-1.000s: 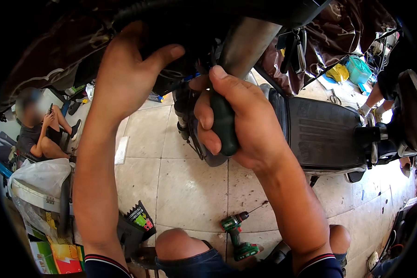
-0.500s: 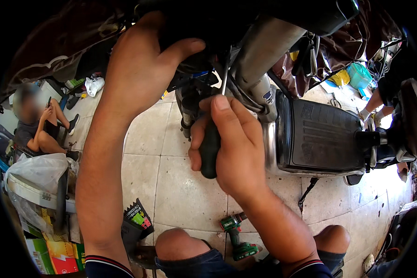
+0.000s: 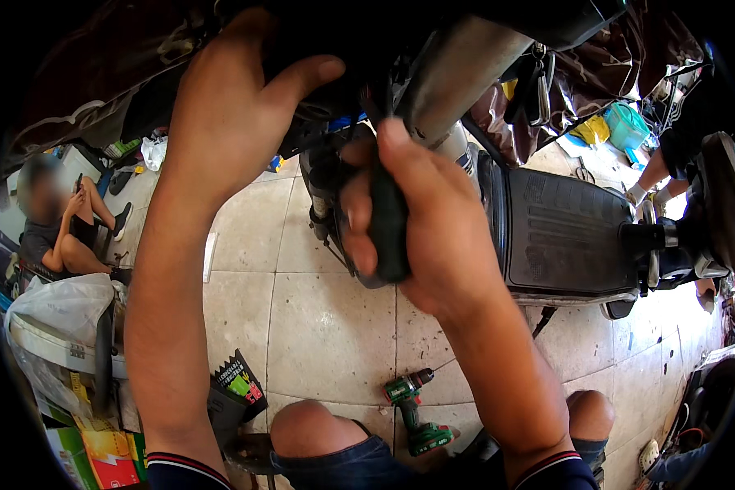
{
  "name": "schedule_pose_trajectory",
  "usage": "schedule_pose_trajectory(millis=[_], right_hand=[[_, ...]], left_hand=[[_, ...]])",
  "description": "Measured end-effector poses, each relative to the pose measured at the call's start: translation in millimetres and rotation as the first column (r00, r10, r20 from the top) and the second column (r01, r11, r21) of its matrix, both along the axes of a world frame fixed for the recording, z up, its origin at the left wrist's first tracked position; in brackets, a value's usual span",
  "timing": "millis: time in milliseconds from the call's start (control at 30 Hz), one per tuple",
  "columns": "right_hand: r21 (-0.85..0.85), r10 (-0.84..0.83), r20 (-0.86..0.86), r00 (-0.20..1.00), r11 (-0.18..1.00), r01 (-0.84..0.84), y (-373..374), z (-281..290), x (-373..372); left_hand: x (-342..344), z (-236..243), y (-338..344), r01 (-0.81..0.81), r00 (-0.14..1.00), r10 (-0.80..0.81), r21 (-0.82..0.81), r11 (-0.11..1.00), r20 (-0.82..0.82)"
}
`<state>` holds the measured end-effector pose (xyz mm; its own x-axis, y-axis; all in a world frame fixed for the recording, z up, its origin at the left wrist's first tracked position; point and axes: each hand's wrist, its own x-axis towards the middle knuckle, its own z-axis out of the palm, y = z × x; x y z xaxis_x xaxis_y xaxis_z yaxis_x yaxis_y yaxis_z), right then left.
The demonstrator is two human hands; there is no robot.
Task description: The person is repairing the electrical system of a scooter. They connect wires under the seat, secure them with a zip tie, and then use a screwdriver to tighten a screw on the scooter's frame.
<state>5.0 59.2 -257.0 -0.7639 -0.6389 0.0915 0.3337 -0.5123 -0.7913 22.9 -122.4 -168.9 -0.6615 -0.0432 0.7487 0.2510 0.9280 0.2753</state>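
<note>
My right hand (image 3: 445, 220) is wrapped round the dark handle of a screwdriver (image 3: 389, 233), its thumb lying along the top of the handle. The tool points up and away from me, and its tip is lost in the shadow under the black front part of a scooter. Higher up on the left is my left hand (image 3: 229, 122), against that dark part with its thumb stretched out to the right. Its other fingers are hidden in the dark. Just right of the screwdriver slants the scooter's grey metal column (image 3: 469, 77).
The scooter's black ribbed footboard (image 3: 572, 233) extends to the right. A green cordless drill (image 3: 415, 416) lies on the tiled floor (image 3: 327, 327) by my knees. A seated person (image 3: 57, 220) holds a phone at the left, above a plastic-covered box (image 3: 65, 318). Another person's legs (image 3: 657, 175) show at right.
My right hand has moved up and slightly right with the screwdriver, whose shaft showed before and is now lost in shadow. My left hand has shifted a little left and up.
</note>
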Motion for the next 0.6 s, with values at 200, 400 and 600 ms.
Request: schedule_pose_trajectory(millis=[200, 400, 600], right_hand=[[0.166, -0.103, 0.036, 0.994, 0.981, 0.095, 15.3, -9.8, 50.0], [-0.074, -0.2, 0.13, 0.971, 0.975, 0.21, -28.7, -2.9, 58.2], [-0.083, -0.235, 0.038, 0.971, 0.968, 0.237, -38.3, 3.1, 41.3]], left_hand=[[5.8, 1.1, -0.6, -0.069, 0.994, 0.069, -0.008, 0.998, 0.082], [5.4, 2.3, -1.3, -0.074, 0.994, 0.077, -0.042, 0.996, 0.079], [4.7, 3.2, -3.1, -0.057, 0.996, 0.057, -0.008, 0.998, 0.07]])
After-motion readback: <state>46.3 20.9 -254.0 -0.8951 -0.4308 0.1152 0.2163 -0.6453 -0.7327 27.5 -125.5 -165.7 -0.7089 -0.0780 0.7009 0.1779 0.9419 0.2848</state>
